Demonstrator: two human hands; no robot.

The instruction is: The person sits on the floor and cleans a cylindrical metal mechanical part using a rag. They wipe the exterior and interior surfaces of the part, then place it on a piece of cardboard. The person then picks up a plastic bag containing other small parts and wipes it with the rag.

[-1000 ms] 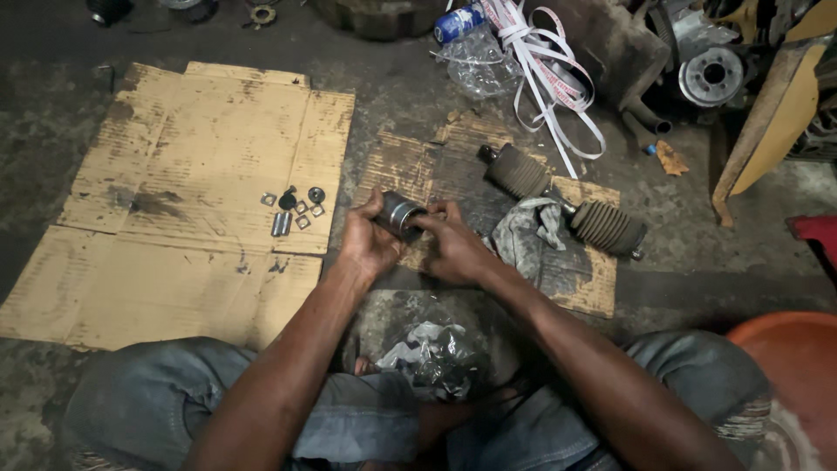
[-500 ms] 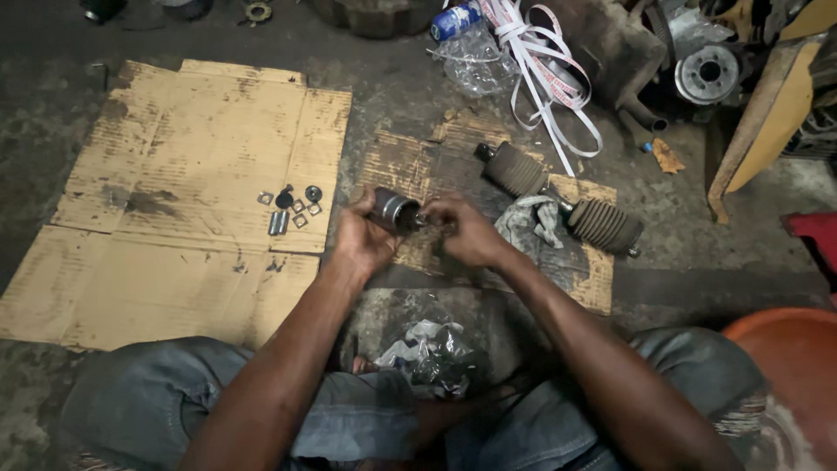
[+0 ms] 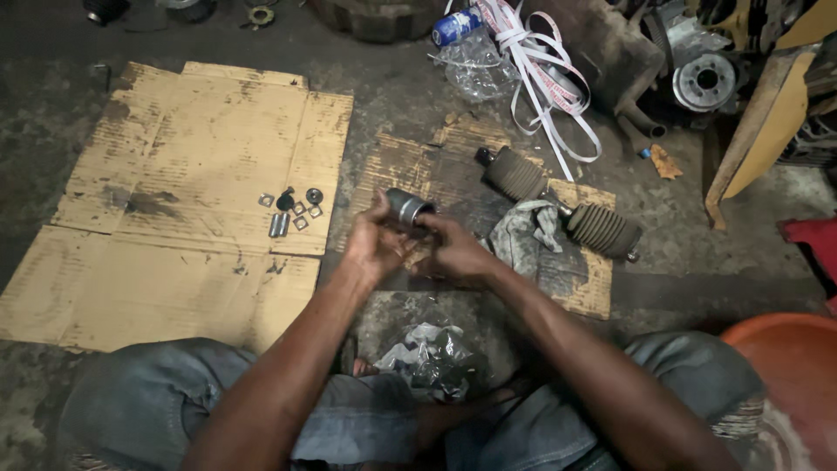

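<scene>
While both hands meet at frame centre, the left hand (image 3: pixel 373 249) and right hand (image 3: pixel 453 253) clasp a short grey metal sleeve (image 3: pixel 406 208).
Bare flattened brown cardboard (image 3: pixel 174 157) spreads left; a crumpled clear plastic bag (image 3: pixel 432 358) lies below.

- We sit with both forearms reaching forward from the bottom of the view, converging toward the middle.
- Our left hand (image 3: pixel 373 249) is curled, fingers wrapped and thumb raised, clasping something small at its fingertips.
- Our right hand (image 3: pixel 458 253) meets it from the other side, fingers bent inward, knuckles up.
- The two hands touch, held above our knees, wrists roughly level, both bare.
</scene>
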